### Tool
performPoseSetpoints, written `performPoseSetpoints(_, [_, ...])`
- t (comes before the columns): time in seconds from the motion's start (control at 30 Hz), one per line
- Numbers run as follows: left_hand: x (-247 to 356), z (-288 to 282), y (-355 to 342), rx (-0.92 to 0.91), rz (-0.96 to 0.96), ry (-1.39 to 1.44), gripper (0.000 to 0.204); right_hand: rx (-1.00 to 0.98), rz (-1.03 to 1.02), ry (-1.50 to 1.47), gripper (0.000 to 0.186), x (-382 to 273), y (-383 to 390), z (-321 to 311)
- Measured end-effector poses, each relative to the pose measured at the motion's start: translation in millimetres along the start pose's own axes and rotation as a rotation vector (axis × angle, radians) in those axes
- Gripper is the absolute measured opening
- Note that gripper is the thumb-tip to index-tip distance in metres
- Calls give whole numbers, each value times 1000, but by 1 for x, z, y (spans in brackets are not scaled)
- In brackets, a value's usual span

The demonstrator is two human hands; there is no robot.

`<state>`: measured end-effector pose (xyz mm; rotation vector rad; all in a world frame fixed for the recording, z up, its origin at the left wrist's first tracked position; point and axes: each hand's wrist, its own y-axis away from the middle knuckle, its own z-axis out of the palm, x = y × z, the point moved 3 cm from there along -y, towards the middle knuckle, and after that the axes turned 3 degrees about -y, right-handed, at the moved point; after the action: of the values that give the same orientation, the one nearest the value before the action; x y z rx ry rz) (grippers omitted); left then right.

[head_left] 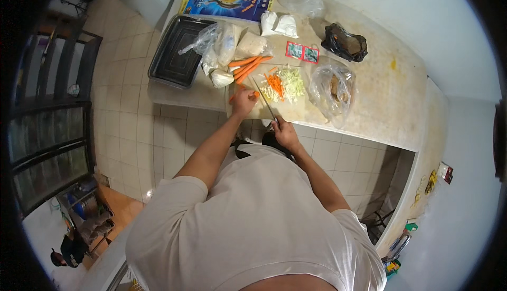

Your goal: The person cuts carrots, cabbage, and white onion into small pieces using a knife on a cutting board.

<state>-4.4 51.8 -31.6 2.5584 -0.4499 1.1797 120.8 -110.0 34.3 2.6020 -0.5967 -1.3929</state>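
Note:
My left hand (pixel 243 102) is closed around a carrot (pixel 256 94), whose orange end sticks out past the fingers on the right. My right hand (pixel 285 134) grips the handle of a knife (pixel 267 99). The blade slants up and to the left, just right of the carrot's end. Both hands are at the near edge of a pale cutting board (pixel 259 112). Beyond the blade lies a small heap of carrot strips (pixel 274 86), with a pile of pale green shredded cabbage (pixel 292 81) against its right side. Several whole carrots (pixel 248 70) lie beyond my left hand.
Left on the table (pixel 388 100) is a black tray (pixel 174 53). Near it sit a whitish vegetable (pixel 222 78) and filled clear bags (pixel 227 42). Red packets (pixel 302 51), a clear bag (pixel 334 93) and a black plastic bag (pixel 344 42) are right. A blue printed sheet (pixel 216 8) lies behind.

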Motion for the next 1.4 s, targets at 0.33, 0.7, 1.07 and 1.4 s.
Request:
performPoseSetpoints(0.33, [5,-1,1,14,-25,133,27,-90,82,27,32,8,-1,1])
performPoseSetpoints(0.7, [2,6,-5,-31,-218,372,30,-44,-119,15,60,-4,-3,8])
performPoseSetpoints(1.07, [14,-1,-10,7,-227,227,25,-36,-47,43,60,-12,-2,11])
performPoseSetpoints(1.4, [-10,16,-25,-144,-576,820,12,-70,-50,77,63,-10,-3,18])
